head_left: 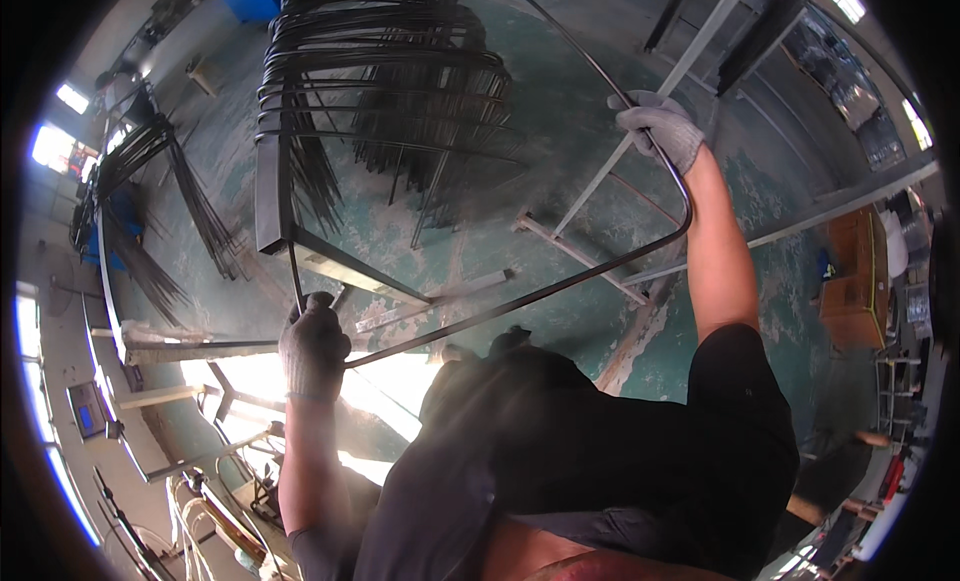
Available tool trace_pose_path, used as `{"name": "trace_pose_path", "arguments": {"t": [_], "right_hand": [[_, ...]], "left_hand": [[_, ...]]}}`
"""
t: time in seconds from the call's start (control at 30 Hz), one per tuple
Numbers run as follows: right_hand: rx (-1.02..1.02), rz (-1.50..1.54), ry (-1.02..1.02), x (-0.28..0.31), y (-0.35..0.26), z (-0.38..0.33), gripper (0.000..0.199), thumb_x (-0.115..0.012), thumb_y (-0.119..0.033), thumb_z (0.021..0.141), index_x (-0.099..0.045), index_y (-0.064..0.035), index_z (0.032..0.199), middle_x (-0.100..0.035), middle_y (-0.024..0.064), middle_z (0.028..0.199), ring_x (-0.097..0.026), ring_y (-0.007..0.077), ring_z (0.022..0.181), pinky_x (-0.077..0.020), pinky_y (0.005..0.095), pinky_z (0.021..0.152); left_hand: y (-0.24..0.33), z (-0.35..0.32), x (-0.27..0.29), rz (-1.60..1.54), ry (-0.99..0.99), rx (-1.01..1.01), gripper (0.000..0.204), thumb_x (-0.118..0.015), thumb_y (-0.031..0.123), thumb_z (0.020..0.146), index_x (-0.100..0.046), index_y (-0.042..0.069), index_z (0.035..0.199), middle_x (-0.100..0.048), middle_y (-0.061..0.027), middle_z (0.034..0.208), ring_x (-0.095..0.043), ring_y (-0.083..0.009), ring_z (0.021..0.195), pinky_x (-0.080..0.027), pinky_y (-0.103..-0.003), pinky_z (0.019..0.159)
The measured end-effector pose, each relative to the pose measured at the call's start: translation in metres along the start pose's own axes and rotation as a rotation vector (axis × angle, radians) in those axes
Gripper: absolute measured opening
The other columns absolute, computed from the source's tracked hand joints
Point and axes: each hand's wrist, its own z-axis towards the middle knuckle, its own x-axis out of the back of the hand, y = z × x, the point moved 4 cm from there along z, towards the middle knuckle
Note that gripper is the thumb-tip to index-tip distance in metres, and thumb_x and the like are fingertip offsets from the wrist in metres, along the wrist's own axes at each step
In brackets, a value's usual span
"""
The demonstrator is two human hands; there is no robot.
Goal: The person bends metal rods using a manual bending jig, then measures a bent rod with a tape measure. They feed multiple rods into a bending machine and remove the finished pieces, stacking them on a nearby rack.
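Observation:
A dark metal rod (520, 300), bent into a wide U shape, spans the space in front of my body. My left hand (315, 348), in a grey glove, is closed around the rod near its left bend. Up and to the right, my right hand (664, 129), also gloved, grips the rod's other leg just above the right bend. That leg runs on past the top edge of the view. Close beyond my left hand is the end of a dark square beam (272, 196), with a thick bundle of similar bent rods (385, 51) hung over it.
More bent rods (140, 151) hang on a rack at the left. Light metal frame bars (600, 191) stand at the right, beyond a brown wooden cabinet (855, 281). A horizontal bar (200, 352) lies beside my left hand. The floor (470, 211) is worn green.

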Motion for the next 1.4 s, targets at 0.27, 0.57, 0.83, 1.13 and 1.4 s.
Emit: {"name": "trace_pose_path", "arguments": {"t": [0.27, 0.57, 0.83, 1.13, 1.4], "right_hand": [[0.0, 0.179, 0.114, 0.02, 0.007, 0.036, 0.036, -0.071, -0.019, 0.101, -0.069, 0.0009, 0.131, -0.065, 0.0016, 0.081, -0.057, 0.0086, 0.061, -0.0418, 0.0238, 0.05], [-0.061, 0.573, -0.107, 0.004, 0.036, 0.065, 0.016, -0.067, -0.012, 0.105, -0.064, 0.001, 0.115, -0.065, 0.0065, 0.091, -0.052, 0.0105, 0.065, -0.04, 0.0247, 0.054], [-0.03, 0.642, -0.225, 0.0, 0.045, 0.08, 0.029, -0.071, -0.011, 0.101, -0.068, 0.0029, 0.127, -0.066, 0.0044, 0.09, -0.054, 0.0081, 0.065, -0.0401, 0.0233, 0.054], [0.0, 0.543, -0.107, -0.007, 0.035, 0.072, 0.029, -0.069, -0.01, 0.102, -0.068, 0.0055, 0.127, -0.064, 0.0029, 0.088, -0.051, 0.0071, 0.063, -0.0376, 0.0211, 0.052], [0.005, 0.534, -0.049, -0.002, 0.03, 0.086, 0.036, -0.067, -0.011, 0.104, -0.062, 0.0049, 0.136, -0.059, 0.0005, 0.087, -0.047, 0.0056, 0.063, -0.0363, 0.0212, 0.052]], "left_hand": [[0.003, 0.003, 0.0, -0.368, 0.015, 0.475, 0.016, -0.059, 0.014, 0.106, -0.066, 0.002, 0.115, -0.052, 0.0034, 0.071, -0.051, -0.0097, 0.055, -0.043, -0.027, 0.051], [-0.011, -0.005, 0.0, -0.168, 0.007, 0.183, 0.019, -0.059, 0.018, 0.11, -0.069, 0.002, 0.111, -0.052, 0.0046, 0.073, -0.047, -0.0044, 0.056, -0.039, -0.025, 0.05], [-0.018, -0.002, -0.001, 0.288, -0.074, 0.227, 0.032, -0.062, 0.0, 0.083, -0.068, 0.006, 0.114, -0.072, -0.0218, 0.102, -0.073, -0.0405, 0.094, -0.06, -0.042, 0.081], [-0.004, 0.009, 0.007, -0.54, -0.134, 0.714, 0.011, -0.065, 0.015, 0.101, -0.071, 0.006, 0.104, -0.058, 0.0042, 0.077, -0.054, -0.0054, 0.063, -0.043, -0.025, 0.054], [-0.017, 0.026, -0.001, -0.473, -0.029, 0.564, 0.012, -0.069, 0.019, 0.099, -0.068, 0.007, 0.098, -0.056, 0.002, 0.072, -0.05, -0.009, 0.055, -0.04, -0.027, 0.05]]}}
